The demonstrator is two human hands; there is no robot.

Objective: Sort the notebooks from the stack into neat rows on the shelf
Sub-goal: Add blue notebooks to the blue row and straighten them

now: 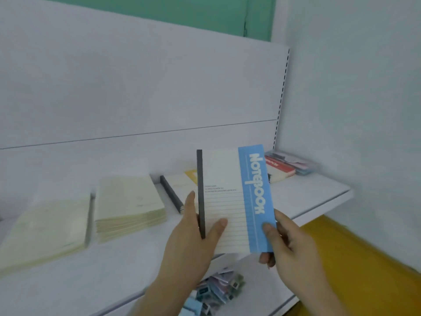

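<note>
While two cream notebook piles (127, 206) lie flat on the left of the white shelf (314, 192), the left hand (193, 242) holds the dark spine of a notebook (234, 199) with its thumb on the cover. That notebook stands upright above the shelf, and the right hand (289, 245) pinches its blue edge, with a red notebook (279, 169) lying far right.

- Looks like a stationery shop.
- White retail shelf (307, 190) on a slotted upright (281, 94).
- Stacked notebooks (129, 201) and packaged goods (293, 164) laid out for sale.
</note>
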